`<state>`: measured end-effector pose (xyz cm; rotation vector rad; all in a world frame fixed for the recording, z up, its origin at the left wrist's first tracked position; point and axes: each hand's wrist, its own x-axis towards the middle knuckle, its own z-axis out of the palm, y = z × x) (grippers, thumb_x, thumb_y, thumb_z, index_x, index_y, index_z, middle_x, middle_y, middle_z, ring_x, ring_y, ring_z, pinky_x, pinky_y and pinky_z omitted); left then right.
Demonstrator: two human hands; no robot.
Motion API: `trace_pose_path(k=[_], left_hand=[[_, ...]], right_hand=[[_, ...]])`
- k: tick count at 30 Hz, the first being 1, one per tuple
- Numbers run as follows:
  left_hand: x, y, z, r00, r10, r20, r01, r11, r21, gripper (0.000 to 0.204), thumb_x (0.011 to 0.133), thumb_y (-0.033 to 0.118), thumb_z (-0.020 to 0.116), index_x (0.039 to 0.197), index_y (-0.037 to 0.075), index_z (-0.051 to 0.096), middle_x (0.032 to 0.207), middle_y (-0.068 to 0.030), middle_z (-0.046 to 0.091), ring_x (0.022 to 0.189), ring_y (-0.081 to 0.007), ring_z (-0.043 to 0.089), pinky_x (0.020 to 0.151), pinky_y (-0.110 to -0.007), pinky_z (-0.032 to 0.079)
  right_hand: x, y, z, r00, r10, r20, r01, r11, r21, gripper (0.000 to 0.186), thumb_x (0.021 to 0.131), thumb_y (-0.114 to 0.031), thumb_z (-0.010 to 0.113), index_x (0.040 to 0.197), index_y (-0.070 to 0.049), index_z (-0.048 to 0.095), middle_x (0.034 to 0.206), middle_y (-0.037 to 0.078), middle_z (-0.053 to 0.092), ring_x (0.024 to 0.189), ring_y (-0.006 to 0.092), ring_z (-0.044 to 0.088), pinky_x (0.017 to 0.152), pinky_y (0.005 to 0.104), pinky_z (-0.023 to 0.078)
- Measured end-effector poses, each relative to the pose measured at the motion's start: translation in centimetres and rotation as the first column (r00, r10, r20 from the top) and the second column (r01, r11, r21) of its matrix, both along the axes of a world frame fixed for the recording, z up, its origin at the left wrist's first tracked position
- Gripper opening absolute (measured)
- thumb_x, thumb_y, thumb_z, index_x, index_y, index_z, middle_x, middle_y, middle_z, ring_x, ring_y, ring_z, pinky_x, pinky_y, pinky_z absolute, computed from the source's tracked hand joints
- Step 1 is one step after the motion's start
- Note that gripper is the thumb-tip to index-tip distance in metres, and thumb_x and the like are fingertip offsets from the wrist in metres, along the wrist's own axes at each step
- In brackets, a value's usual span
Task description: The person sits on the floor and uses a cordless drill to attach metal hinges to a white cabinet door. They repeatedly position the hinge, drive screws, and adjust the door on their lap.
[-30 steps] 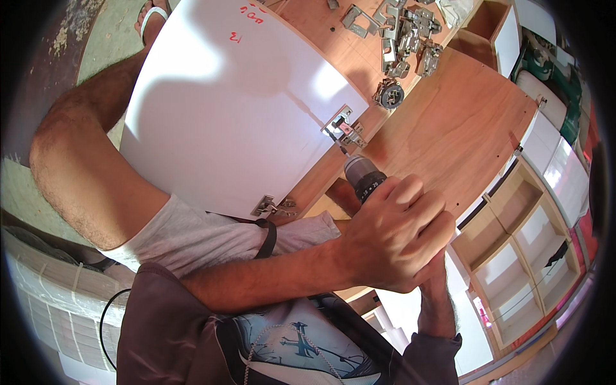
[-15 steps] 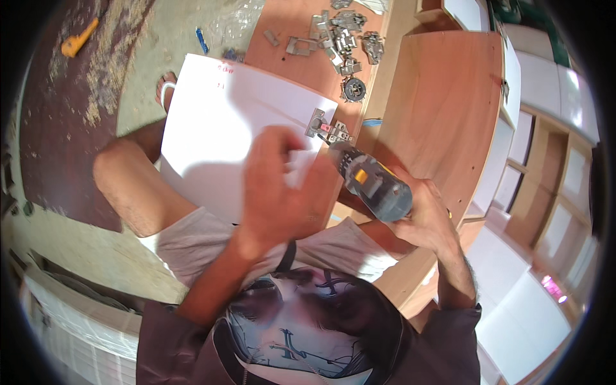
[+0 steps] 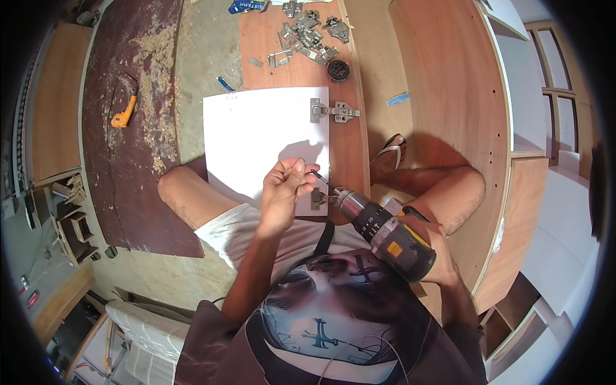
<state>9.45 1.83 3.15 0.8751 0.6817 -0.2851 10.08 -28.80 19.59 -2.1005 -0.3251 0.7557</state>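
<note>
My right hand (image 3: 426, 233) grips a grey-and-black cordless drill (image 3: 389, 237), its bit pointing up-left. My left hand (image 3: 289, 189) is closed, fingertips pinched at the bit's tip around something small and dark, too small to make out. Beneath lies a white board (image 3: 247, 135) with two metal hinges along its right edge: the upper one (image 3: 344, 111) in full view, the lower one (image 3: 318, 199) partly behind the drill.
A pile of hinges (image 3: 308, 35) and a black round part (image 3: 338, 70) lie on a wooden board (image 3: 351, 151). An orange tool (image 3: 123, 115) rests among shavings on a dark panel (image 3: 109, 173) at left. Cabinet carcasses (image 3: 552, 218) stand at right.
My left hand has left the top of the drill and moved to the bit's tip. The drill has shifted from the upper hinge down toward the lower one, and the view has turned.
</note>
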Motion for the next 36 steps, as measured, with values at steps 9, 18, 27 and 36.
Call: trace_pose_path(k=[9,18,27,36], left_hand=[[-0.9,-1.7,3.6,0.979,0.159,-0.131,-0.204,0.837,-0.508,0.02,0.107,0.026,0.075,0.124,0.016,0.074,0.116,0.0045,0.074,0.083,-0.0046,0.063,0.081,-0.023,0.058],[-2.2,-1.7,3.5,0.974,0.141,-0.179,-0.211,0.851,-0.482,0.021,0.108,0.025,0.074,0.127,0.016,0.072,0.119,0.0044,0.077,0.093,-0.0077,0.07,0.087,-0.026,0.06],[1.5,-4.1,-1.8,0.934,0.152,-0.323,-0.342,0.644,-0.684,0.021,0.112,0.027,0.068,0.127,0.012,0.071,0.114,0.0021,0.075,0.094,-0.0109,0.068,0.084,-0.027,0.06],[12.3,-6.5,-6.7,0.905,0.193,-0.378,-0.425,0.391,-0.816,0.016,0.113,0.019,0.065,0.124,0.008,0.07,0.109,0.0014,0.075,0.09,-0.0103,0.067,0.077,-0.023,0.06]], right_hand=[[-2.5,-0.1,0.3,0.998,-0.061,0.033,0.057,0.991,0.124,0.057,0.078,-0.028,0.093,0.124,0.001,0.074,0.103,0.017,0.081,0.091,0.0274,0.08,0.085,0.0393,0.061],[-3.0,0.7,0.1,0.996,-0.065,0.055,0.062,0.997,0.054,0.049,0.078,-0.021,0.091,0.118,0.0,0.074,0.098,0.017,0.079,0.086,0.0291,0.078,0.08,0.0399,0.06],[-0.7,2.6,-1.3,0.976,-0.217,-0.017,0.215,0.973,-0.082,0.032,0.085,-0.01,0.082,0.115,-0.002,0.074,0.093,0.016,0.08,0.087,0.0291,0.08,0.082,0.0393,0.061],[11.7,6.0,-0.8,0.999,-0.044,0.015,0.046,0.945,-0.325,0.027,0.084,-0.006,0.081,0.11,-0.003,0.076,0.094,0.011,0.081,0.086,0.0238,0.079,0.082,0.038,0.061]])
